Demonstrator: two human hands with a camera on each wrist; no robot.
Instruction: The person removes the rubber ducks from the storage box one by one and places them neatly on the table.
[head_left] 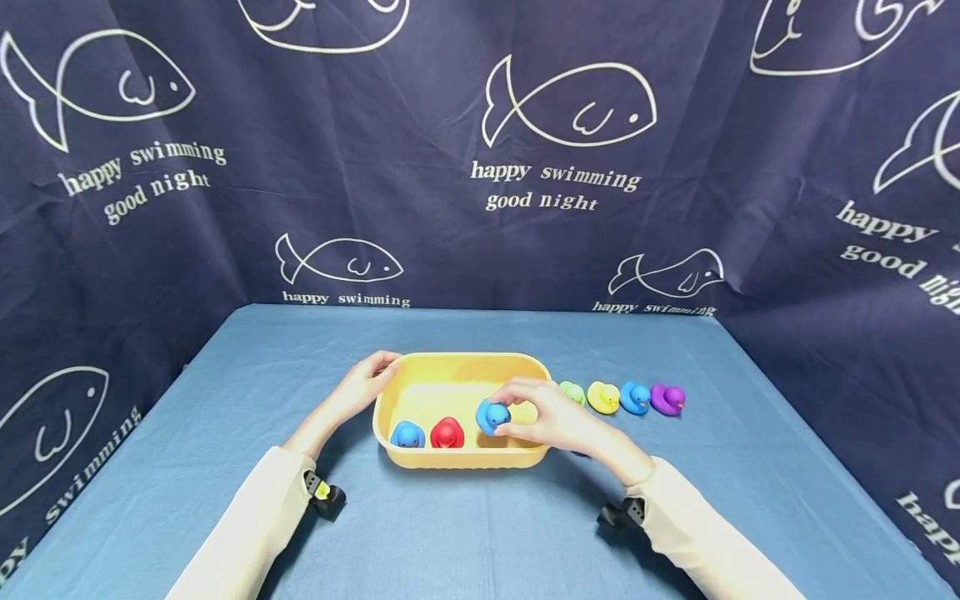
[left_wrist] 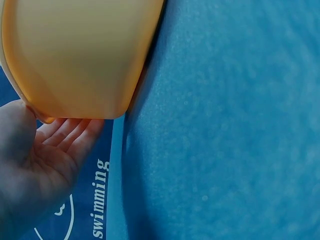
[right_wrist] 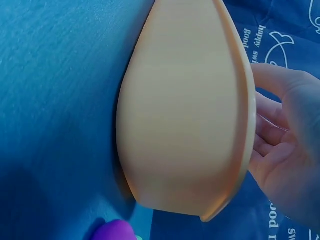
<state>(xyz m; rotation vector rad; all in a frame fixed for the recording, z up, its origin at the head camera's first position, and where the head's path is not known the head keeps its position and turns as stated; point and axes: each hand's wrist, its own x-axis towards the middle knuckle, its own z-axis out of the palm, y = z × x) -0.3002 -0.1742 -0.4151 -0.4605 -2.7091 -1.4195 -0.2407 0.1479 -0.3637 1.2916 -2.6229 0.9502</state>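
A pale yellow plastic basin sits on the table, with a blue rubber duck and a red rubber duck inside it along the near wall. Between thumb and fingertips, my right hand pinches another blue duck over the basin's right half. That duck is hidden behind the basin wall in the right wrist view, where the right hand reaches past the rim. My left hand holds the basin's left end. In the left wrist view, the left hand has its thumb by the rim and its fingers against the outer wall.
Right of the basin stands a row of ducks: green, yellow, blue and purple. A purple object shows low in the right wrist view. Dark fish-print cloth hangs behind the blue-covered table.
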